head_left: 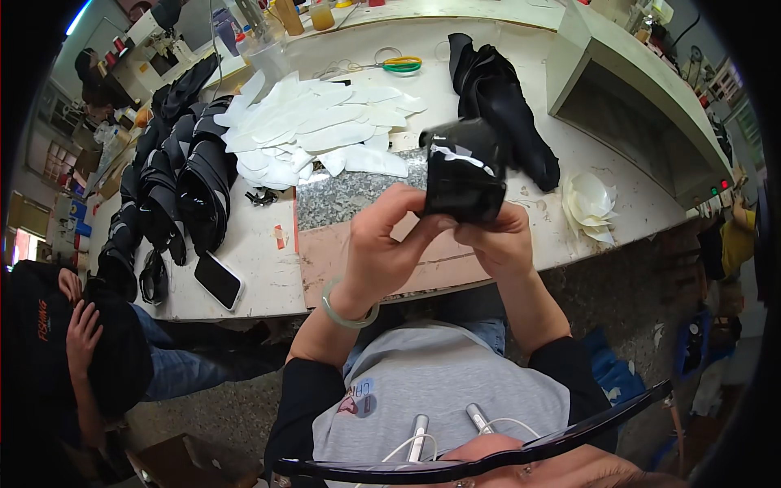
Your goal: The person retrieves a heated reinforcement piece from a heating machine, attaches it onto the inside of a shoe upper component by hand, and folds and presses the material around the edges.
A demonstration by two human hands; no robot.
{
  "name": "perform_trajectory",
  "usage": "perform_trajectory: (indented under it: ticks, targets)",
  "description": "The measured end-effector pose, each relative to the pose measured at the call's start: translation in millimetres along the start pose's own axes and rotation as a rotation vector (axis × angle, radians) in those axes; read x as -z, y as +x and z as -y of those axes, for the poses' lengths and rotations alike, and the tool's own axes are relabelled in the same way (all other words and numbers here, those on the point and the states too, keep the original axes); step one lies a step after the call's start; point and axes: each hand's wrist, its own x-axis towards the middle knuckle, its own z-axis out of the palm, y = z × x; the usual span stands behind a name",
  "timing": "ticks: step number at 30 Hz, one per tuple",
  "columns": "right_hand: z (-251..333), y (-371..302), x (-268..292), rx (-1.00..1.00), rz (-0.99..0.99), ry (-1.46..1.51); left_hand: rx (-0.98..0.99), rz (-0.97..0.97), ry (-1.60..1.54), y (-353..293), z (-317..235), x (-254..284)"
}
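Observation:
Both hands hold up a black shoe upper (pixel 465 191) over the near edge of the workbench. My left hand (pixel 390 236) pinches its lower left edge with thumb and fingers. At its lower right edge, my right hand (pixel 498 240) grips it, with some fingertips hidden behind. A whitish strip or glare crosses the upper's dark, glossy face. Just behind it lies a speckled stone slab (pixel 329 201). A spread heap of thin white cut pieces (pixel 325 122) lies on the bench beyond my left hand. Further black pieces (pixel 508 114) lie folded behind the upper, to the right.
Stacked black shoe uppers (pixel 203 191) line the left side, near a phone (pixel 218 281). Scissors (pixel 399 64) lie at the back. A grey metal box machine (pixel 651 106) stands right, with nested cream pieces (pixel 590 206) before it. A seated person (pixel 81 350) is at the left.

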Motion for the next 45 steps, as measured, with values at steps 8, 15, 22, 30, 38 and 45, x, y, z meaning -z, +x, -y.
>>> perform_trajectory:
  ticks: [8, 15, 22, 30, 38, 45]
  targets:
    - [-17, -6, -3, 0.166, -0.072, -0.114, 0.254, -0.025, -0.247, -32, 20, -9]
    - [13, -2, -18, -0.074, 0.055, -0.106, 0.094, -0.016, -0.481, -16, 6, 2]
    - [-8, 2, -8, 0.308, 0.088, -0.41, 0.429, -0.01, -0.711, -30, 13, 5]
    - [-5, 13, 11, 0.413, 0.348, -0.732, 0.445, -0.11, -0.809, -29, 29, 1]
    - [-22, -6, 12, -0.124, 0.094, -0.42, 0.492, -0.169, -0.458, -52, 47, -6]
    - [-14, -8, 21, -0.371, 0.254, -0.462, 0.707, -0.049, -0.552, -59, 42, 3]
